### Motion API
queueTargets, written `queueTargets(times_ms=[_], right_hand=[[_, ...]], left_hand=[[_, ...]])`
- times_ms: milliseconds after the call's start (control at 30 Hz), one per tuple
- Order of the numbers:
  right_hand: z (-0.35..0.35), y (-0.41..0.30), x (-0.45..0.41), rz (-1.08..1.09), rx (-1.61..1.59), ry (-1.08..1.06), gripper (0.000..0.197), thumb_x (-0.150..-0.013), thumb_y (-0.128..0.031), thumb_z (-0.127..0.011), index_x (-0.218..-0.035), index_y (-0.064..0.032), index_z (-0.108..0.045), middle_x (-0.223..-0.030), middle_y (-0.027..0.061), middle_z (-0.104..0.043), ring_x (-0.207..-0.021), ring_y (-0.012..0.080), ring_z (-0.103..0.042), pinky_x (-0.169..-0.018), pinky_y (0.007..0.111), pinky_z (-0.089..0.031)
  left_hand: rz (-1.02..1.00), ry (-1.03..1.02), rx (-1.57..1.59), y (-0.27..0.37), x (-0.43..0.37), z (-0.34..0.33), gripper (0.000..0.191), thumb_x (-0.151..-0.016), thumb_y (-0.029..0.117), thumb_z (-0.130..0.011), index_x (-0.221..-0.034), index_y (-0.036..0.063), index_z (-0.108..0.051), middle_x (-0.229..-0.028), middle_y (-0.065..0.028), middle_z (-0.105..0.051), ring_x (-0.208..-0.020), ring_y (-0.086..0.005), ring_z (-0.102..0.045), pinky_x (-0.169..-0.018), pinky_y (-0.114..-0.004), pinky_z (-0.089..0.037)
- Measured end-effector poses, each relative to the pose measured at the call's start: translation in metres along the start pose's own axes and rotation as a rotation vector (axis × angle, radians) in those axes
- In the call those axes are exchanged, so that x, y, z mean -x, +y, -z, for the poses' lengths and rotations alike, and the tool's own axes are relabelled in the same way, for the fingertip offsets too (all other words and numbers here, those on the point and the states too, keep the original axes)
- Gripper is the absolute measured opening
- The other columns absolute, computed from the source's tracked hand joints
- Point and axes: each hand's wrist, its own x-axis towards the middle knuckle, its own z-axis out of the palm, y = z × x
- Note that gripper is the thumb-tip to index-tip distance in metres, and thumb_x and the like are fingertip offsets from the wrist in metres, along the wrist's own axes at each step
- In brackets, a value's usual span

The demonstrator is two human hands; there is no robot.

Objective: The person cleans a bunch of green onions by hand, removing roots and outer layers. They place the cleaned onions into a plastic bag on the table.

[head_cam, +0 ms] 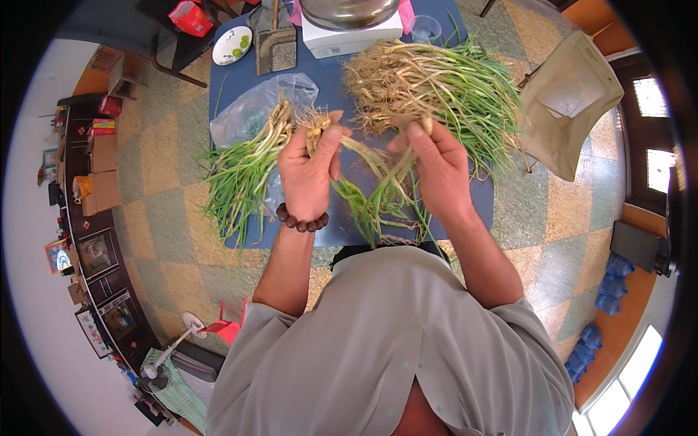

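My left hand (308, 174), with a dark bead bracelet (302, 223) on its wrist, grips a small bunch of spring onions (316, 131) by the pale rooted ends. My right hand (444, 169) pinches a single spring onion stalk (403, 162) near its root end, between thumb and fingers. Green leaves from the held plants hang between my hands over the blue table (322, 234). A large heap of spring onions (431, 82) with brown, dirty roots lies beyond my right hand. Left of my left hand rests a smaller, paler bundle of spring onions (242, 174).
A clear plastic bag (262, 103) lies beside the smaller bundle. Farther back are a plate (223, 48) with green fruit, a dustpan (276, 52), a white box (349, 39) under a metal basin (349, 11), and a clear cup (426, 28). A beige folding chair (572, 103) stands to the right.
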Motion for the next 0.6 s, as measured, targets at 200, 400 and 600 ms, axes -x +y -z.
queueTargets(times_ms=[200,400,600], right_hand=[[0.01,-0.017,-0.004,-0.082,-0.035,-0.021,0.017,-0.106,-0.019,-0.067,-0.11,-0.0043,-0.074,-0.075,-0.0069,-0.059,-0.062,0.0019,-0.047,-0.056,0.022,-0.037],[-0.003,-0.01,-0.001,-0.204,-0.076,-0.141,0.019,-0.101,-0.025,-0.076,-0.102,-0.0062,-0.074,-0.077,-0.0083,-0.06,-0.064,0.0015,-0.049,-0.054,0.022,-0.038],[-0.007,-0.012,0.002,-0.178,-0.041,-0.174,0.016,-0.098,-0.018,-0.079,-0.105,-0.0043,-0.075,-0.085,-0.006,-0.066,-0.073,0.0015,-0.054,-0.058,0.021,-0.042]], left_hand=[[-0.149,0.009,-0.255,0.007,-0.002,0.0,0.024,-0.099,0.007,-0.075,-0.123,0.0008,-0.074,-0.102,-0.004,-0.075,-0.066,-0.0048,-0.056,-0.056,-0.021,-0.045],[-0.718,-0.124,-0.637,0.005,0.004,-0.003,0.042,-0.078,-0.014,-0.074,-0.119,-0.0012,-0.078,-0.109,-0.0132,-0.071,-0.093,-0.024,-0.067,-0.084,-0.032,-0.056],[-0.767,-0.179,-0.789,0.011,0.011,0.0,0.049,-0.073,-0.016,-0.072,-0.12,-0.0014,-0.077,-0.11,-0.0135,-0.07,-0.097,-0.0265,-0.069,-0.081,-0.033,-0.055]])
